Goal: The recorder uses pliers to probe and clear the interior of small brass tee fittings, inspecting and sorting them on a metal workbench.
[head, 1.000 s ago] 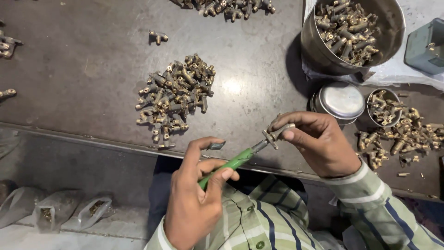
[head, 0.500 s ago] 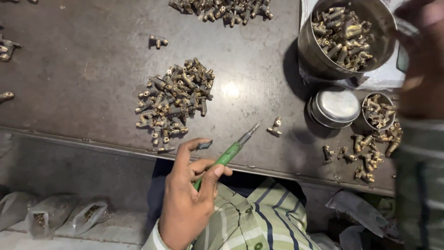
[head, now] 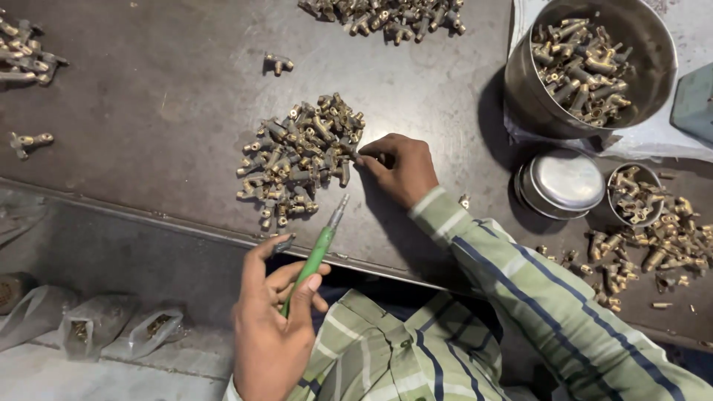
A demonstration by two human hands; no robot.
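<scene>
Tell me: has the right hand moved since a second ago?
Yes. The right hand has gone up and left, from near the small steel lid to the edge of the middle heap of brass fittings.

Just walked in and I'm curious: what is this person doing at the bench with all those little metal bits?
A person sits at a dark metal table. The left hand holds a green-handled tool, tip pointing toward the table. The right hand reaches into a central pile of small brass fittings, its fingers touching the pile's edge. A steel bowl of similar fittings stands at upper right, and more lie loose at right.
</scene>
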